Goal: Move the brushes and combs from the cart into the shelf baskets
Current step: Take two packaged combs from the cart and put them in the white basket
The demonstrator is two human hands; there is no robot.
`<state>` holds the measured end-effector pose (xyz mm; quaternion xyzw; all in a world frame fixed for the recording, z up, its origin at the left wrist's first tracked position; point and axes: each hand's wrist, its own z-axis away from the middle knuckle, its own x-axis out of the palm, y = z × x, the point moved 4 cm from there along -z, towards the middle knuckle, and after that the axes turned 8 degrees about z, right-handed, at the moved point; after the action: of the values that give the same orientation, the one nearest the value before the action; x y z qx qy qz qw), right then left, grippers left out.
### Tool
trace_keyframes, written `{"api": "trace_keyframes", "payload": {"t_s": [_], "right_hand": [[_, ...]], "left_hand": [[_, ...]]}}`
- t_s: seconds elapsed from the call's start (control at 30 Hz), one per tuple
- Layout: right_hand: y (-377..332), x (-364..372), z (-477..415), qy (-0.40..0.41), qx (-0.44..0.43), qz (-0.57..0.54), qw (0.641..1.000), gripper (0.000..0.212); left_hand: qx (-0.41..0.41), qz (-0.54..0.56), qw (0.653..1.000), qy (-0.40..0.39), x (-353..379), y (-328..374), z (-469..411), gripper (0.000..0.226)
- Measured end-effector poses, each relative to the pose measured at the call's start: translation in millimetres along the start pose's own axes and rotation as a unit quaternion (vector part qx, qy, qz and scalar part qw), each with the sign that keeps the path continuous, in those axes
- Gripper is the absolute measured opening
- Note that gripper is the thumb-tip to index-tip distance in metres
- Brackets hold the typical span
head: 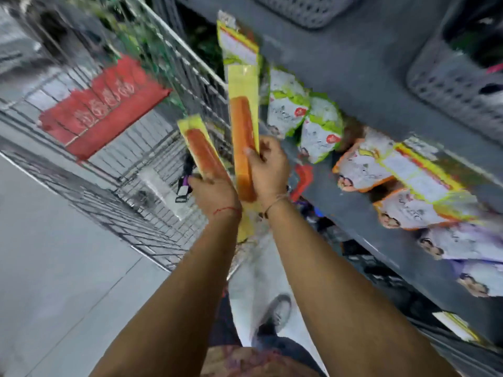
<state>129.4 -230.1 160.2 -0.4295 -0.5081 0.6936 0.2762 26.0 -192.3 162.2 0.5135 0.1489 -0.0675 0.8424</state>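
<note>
My left hand (215, 193) grips a packaged orange comb (202, 148) in a yellow card, tilted up and to the left over the wire cart (152, 148). My right hand (268, 165) holds a longer packaged orange comb (242, 123) upright, its yellow card reaching up toward the shelf. The two hands are side by side, almost touching. A grey perforated shelf basket (446, 80) stands at the upper right and another grey basket (307, 9) at the top. The picture is blurred by motion.
A grey shelf (362, 77) runs along the right, with packaged goods (321, 126) hanging from its front edge. The cart's red handle flap (100, 107) is at the left. Grey tiled floor (54, 268) lies below, with my shoe (277, 311) on it.
</note>
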Motion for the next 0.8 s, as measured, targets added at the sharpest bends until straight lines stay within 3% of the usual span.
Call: {"api": "trace_keyframes", "payload": {"t_s": [0.1,0.2,0.27,0.33,0.37,0.47,0.5,0.6,0.7,0.8], "right_hand": [[-57,-70,2,0.078,-0.121,-0.084,0.986,0.016],[-109,-157,-1,0.192,-0.208,-0.12,0.952,0.02],[-135,-220,1,0.283,-0.248,-0.123,0.918,0.019],[-150,-287,6,0.373,-0.261,-0.091,0.886,0.021],[-152,-317,7,0.408,-0.245,-0.062,0.877,0.021],[-131,-398,11,0.48,-0.143,-0.01,0.866,0.014],[-119,-425,14,0.497,-0.098,-0.009,0.862,0.012],[-83,-490,25,0.528,0.016,0.003,0.849,0.011],[-58,-539,28,0.51,0.077,-0.005,0.857,0.026],[-39,-576,27,0.483,0.114,0.016,0.868,0.031]], "left_hand": [[0.178,0.091,0.98,-0.02,17,52,46,0.027],[0.325,0.205,0.917,-0.109,40,124,122,0.021],[0.375,0.236,0.87,-0.216,65,159,171,0.005],[0.361,0.218,0.841,-0.338,99,185,230,0.02],[0.345,0.188,0.829,-0.399,118,190,259,0.024],[0.335,0.065,0.784,-0.518,159,182,340,0.008],[0.343,0.031,0.765,-0.544,172,174,366,0.015],[0.355,-0.037,0.717,-0.599,195,153,427,0.022],[0.348,-0.085,0.678,-0.642,223,142,470,0.025],[0.362,-0.164,0.663,-0.634,252,126,489,0.033]]}}
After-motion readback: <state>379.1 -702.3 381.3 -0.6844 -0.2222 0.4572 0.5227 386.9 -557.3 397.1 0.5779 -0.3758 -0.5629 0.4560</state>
